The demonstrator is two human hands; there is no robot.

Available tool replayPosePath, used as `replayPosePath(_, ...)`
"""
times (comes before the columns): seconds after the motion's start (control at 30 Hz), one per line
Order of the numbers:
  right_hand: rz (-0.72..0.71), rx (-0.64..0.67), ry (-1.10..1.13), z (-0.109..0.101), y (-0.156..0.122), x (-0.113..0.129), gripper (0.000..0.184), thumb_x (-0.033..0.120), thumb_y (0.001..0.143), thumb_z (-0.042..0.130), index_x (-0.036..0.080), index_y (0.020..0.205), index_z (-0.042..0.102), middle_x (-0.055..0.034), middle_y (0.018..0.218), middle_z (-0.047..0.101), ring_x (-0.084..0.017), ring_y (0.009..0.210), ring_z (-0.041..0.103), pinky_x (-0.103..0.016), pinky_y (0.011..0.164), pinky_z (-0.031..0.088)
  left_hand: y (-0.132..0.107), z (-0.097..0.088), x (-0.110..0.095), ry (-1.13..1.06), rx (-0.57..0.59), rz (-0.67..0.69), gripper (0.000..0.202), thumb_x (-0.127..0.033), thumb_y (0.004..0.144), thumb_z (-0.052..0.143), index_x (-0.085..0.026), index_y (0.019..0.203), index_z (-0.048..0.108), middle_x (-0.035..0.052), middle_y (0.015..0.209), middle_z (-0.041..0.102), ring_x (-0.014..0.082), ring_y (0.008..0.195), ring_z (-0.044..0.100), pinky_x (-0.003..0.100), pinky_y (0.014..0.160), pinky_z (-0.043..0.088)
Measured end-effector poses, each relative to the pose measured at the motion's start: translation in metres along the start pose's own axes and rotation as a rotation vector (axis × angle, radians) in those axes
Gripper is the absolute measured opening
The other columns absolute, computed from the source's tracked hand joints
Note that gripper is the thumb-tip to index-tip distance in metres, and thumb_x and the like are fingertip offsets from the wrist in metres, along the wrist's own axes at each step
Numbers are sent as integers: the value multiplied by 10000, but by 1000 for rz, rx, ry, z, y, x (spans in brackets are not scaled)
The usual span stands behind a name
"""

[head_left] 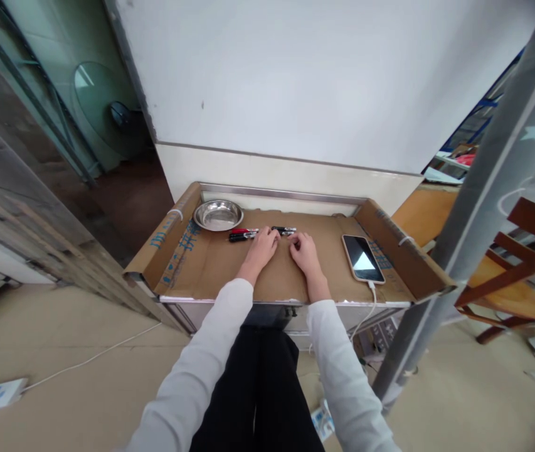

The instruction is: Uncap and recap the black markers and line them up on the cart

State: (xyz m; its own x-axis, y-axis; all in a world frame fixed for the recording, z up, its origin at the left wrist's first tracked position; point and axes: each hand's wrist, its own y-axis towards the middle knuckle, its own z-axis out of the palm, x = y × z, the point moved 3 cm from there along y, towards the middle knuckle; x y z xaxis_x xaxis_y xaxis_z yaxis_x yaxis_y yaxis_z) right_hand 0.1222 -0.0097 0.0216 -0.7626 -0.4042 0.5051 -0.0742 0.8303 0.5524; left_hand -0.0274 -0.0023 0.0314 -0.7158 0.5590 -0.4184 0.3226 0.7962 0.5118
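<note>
My left hand [262, 246] rests low over the cardboard surface, fingers bent together and touching or almost touching the near end of a black marker [288, 230]. Whatever lies under those fingertips is hidden. Just left of that hand, a red marker [243, 231] and another black marker [240, 237] lie side by side. My right hand [303, 252] is close by on the right, thumb and fingers curled to a pinch beside the black marker's far end. What it may hold is too small to make out. A round steel dish [219, 216] sits at the back left.
Cardboard with raised side walls [384, 242] lines the table top [211, 273]. On the right lies a phone [364, 258] with a white charging cable [373, 295]. A grey post [465, 207] and wooden chair [516, 276] stand at right; a white panel [286, 75] rises behind.
</note>
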Motion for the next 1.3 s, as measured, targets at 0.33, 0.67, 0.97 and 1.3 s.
replayPosePath(0.33,-83,39,229,5,1,1,375,55,685,372,172,983,567,-57,837,593,-177,789,561,-315,779,460,0,5,4,95,2,-48,200,-109,852,421,-153,927,601,83,948,553,200,944,538,350,911,426)
replayPosePath(0.67,-29,92,17,2,0,15,241,137,734,477,203,906,633,-75,956,584,-219,911,535,-387,854,407,-1,-2,1,208,-15,-122,191,-136,858,420,-169,926,596,83,965,572,213,945,532,350,896,399)
replayPosePath(0.97,-34,174,-95,3,2,13,232,144,797,453,226,857,662,-56,883,591,-200,830,484,-341,804,363,-23,-34,8,356,-252,-561,159,-164,842,408,-164,899,556,139,982,573,296,1012,480,445,856,370)
replayPosePath(1.3,-63,116,-12,7,3,9,159,171,751,517,205,883,599,-54,843,609,-208,812,510,-353,802,397,-21,-27,8,245,-159,-375,157,-120,755,499,-186,884,559,114,955,609,292,978,504,479,878,331)
